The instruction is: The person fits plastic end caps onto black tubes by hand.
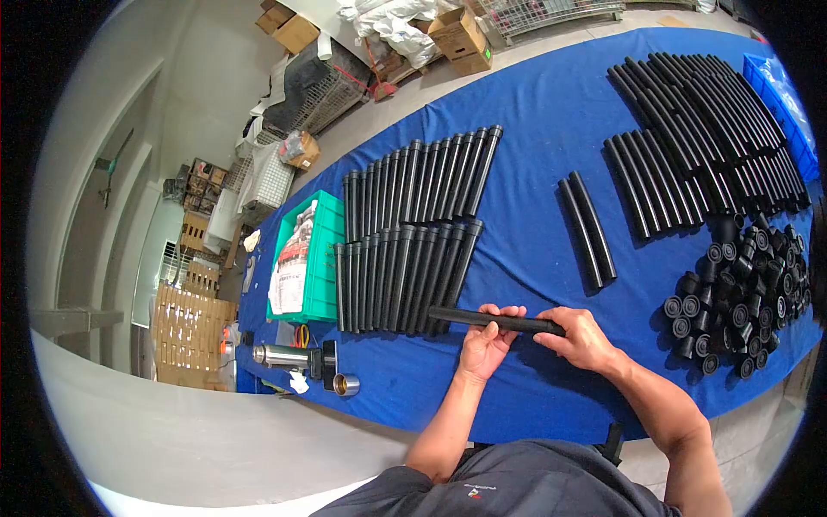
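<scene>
A black tube [457, 317] lies nearly level across both hands, above the blue cloth. My left hand [488, 345] is closed around its middle, palm up, with the thumb along the near side. At the tube's right end, my right hand [579, 338] is closed over it; the fingers hide whether a cap sits there. Left of the hands lie two rows of black tubes, an upper row [422, 181] and a lower row [405, 276], with thicker collars at their far ends. Two separate tubes [588, 228] lie beyond my right hand.
Many plain black tubes [642, 185] are stacked at the far right, beside a blue bin [797, 129]. Below them is a heap of black rubber caps [741, 314]. A green crate [324, 258], a steel flask [284, 357] and a metal cup [346, 384] stand at left.
</scene>
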Motion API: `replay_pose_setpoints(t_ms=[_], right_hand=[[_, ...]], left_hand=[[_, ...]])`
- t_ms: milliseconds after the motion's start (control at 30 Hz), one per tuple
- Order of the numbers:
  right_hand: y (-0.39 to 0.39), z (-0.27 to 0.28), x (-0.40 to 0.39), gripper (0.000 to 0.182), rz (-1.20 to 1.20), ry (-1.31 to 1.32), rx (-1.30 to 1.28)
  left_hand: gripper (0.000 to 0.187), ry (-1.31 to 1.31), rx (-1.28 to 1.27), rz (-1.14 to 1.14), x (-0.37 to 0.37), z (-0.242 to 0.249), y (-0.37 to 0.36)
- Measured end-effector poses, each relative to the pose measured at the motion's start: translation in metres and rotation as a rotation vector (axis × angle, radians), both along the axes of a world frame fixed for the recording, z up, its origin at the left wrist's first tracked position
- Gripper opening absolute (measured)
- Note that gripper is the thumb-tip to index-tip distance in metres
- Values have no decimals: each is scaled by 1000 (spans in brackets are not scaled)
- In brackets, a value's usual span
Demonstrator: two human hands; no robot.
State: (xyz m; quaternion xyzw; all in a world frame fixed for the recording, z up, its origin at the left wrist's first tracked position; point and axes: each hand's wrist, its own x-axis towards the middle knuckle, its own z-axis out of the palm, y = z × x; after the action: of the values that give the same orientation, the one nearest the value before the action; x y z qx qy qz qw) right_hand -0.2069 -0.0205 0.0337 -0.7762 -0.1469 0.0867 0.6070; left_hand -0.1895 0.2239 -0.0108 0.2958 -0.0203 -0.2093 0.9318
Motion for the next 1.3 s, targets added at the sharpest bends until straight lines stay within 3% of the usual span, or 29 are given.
replay_pose_setpoints(t_ms=[100,300,400,500,633,733,833,933,1033,1067,1167,1200,1300], right_hand=[[-2,0,1,34,16,26,2],[2,-4,-4,36,-56,-233,-108],[1,0,-1,34,-24,-211,-29],[-6,25,5,34,128,554,93],[-3,-2,3,34,50,8,-9],[-1,-14,6,34,27,-220,-40],[-7,10,6,36,163,498,178],[-6,15,5,37,114,532,111],[4,-19,6,36,-46,-421,-3],[4,-22,8,37,-58,-540,-66],[-3,3,3,37,108,312,110],[-6,-1,7,36,161,381,98],[-2,4,2,36,96,224,74]], left_hand=[[27,1,0,3,-1,1,-1],[29,34,12,7,-1,3,-2],[30,16,-17,-3,0,-2,1],[31,3,-15,-22,0,-2,2],[31,14,18,-20,0,0,0],[31,-21,32,-22,-1,0,-1],[32,-74,-3,-63,1,-3,2],[32,-34,1,-47,0,-3,1],[32,22,42,-22,0,3,-1],[32,3,31,-26,0,2,-1],[30,-39,15,-39,0,2,0],[30,-42,19,-40,-1,3,-1],[28,-42,27,-44,0,5,-2]])
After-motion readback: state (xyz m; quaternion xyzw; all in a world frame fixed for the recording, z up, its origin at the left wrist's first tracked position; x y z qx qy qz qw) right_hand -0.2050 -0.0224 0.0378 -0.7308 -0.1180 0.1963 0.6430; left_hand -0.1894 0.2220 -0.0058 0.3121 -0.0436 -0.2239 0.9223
